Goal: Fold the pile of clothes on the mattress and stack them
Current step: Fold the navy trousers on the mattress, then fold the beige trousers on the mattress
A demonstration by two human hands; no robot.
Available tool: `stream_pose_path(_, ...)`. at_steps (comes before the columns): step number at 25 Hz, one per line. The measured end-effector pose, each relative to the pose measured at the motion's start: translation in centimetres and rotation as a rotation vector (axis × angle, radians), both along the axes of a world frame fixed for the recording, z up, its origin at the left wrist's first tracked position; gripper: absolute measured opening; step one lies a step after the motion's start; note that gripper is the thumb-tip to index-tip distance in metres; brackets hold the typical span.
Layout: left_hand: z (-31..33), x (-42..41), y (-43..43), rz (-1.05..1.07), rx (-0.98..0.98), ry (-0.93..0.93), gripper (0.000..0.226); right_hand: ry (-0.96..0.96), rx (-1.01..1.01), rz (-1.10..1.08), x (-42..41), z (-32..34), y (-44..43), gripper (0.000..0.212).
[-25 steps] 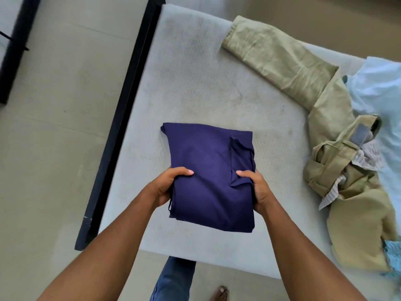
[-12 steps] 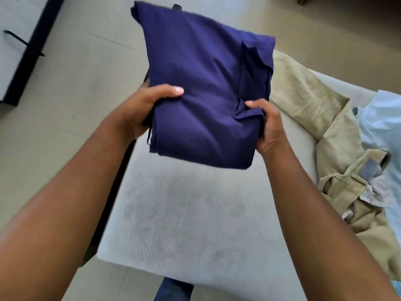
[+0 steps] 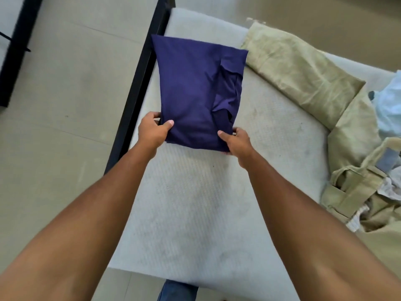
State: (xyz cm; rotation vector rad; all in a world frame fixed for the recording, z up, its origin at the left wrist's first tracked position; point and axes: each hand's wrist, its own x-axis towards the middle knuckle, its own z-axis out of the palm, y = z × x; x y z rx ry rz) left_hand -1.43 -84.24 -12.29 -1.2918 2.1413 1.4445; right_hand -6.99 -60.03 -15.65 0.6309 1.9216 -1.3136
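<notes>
— Gripping anything, are the person's hands?

— Both are holding the folded navy garment (image 3: 195,90) by its near edge. The left hand (image 3: 153,132) is pinching the near left corner, thumb on top. The right hand (image 3: 237,141) is pinching the near right corner the same way.

— And where is it sitting?

— It is lying over the far left part of the mattress (image 3: 195,203), its left edge reaching over the black bed frame (image 3: 141,68) running along the mattress. Whether it is resting flat or hanging just above the mattress, nobody can tell.

— Is anything else lying there?

— Khaki trousers (image 3: 303,72) are sprawling unfolded along the mattress's right side, and a pale blue garment (image 3: 390,105) is showing at its right edge.
</notes>
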Motion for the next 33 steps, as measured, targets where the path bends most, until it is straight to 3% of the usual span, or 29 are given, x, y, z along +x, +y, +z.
stream_pose_path(3, 0.6, 1.1, 1.0, -0.014, -0.12, -0.089, 0.048, -0.012, 0.091, 0.189, 1.9, 0.7, 1.1, 0.041)
stream_pose_path(8, 3.4, 3.3, 7.4, -0.034, -0.249, -0.308, 0.058, 0.055, 0.275, 0.491, 4.1, 4.4, 4.4, 0.064)
stream_pose_path(10, 5.0, 4.4, 11.2, -0.187, -0.248, -0.294, 0.054, 0.028, 0.292, 0.557, 5.1, 6.5, 7.2, 0.062)
stream_pose_path(13, 6.9, 5.1, 17.7, -0.557, -0.197, -0.26, 0.045, 0.037, 0.316, 0.538, 6.5, 9.5, 13.1, 0.052)
stream_pose_path(17, 9.8, 5.4, 27.5, -0.879, -0.055, -0.236, 0.033, 0.204, 0.472, 0.461, 9.8, 11.8, 23.5, 0.039)
stream_pose_path(21, 11.4, 6.5, 37.0, -0.941, -0.004, -0.153, 0.028, 0.367, 0.668, 0.226, 11.5, 12.0, 35.6, 0.039)
stream_pose_path(24, 9.7, 7.3, 44.1, -0.848, 0.016, -0.145, 0.047, 0.158, 0.772, 0.257, 12.6, 11.9, 44.6, 0.063)
stream_pose_path(27, 7.0, 6.6, 51.6, -0.724, 0.04, -0.162, 0.091, -0.071, 0.641, 0.581, 15.5, 10.0, 52.7, 0.09)
stream_pose_path(30, 4.7, 5.1, 56.7, -0.453, 0.177, -0.203, 0.12, -0.105, 0.384, 0.536, 18.0, 7.6, 57.4, 0.101)
stream_pose_path(31, 4.2, 4.8, 57.6, -0.395, 0.158, -0.222, 0.116, -0.117, 0.292, 0.435, 18.7, 7.2, 58.0, 0.097)
stream_pose_path(33, 3.4, 4.5, 59.1, -0.43, 0.034, -0.22, 0.084, -0.134, 0.131, 0.238, 19.7, 6.9, 59.5, 0.084)
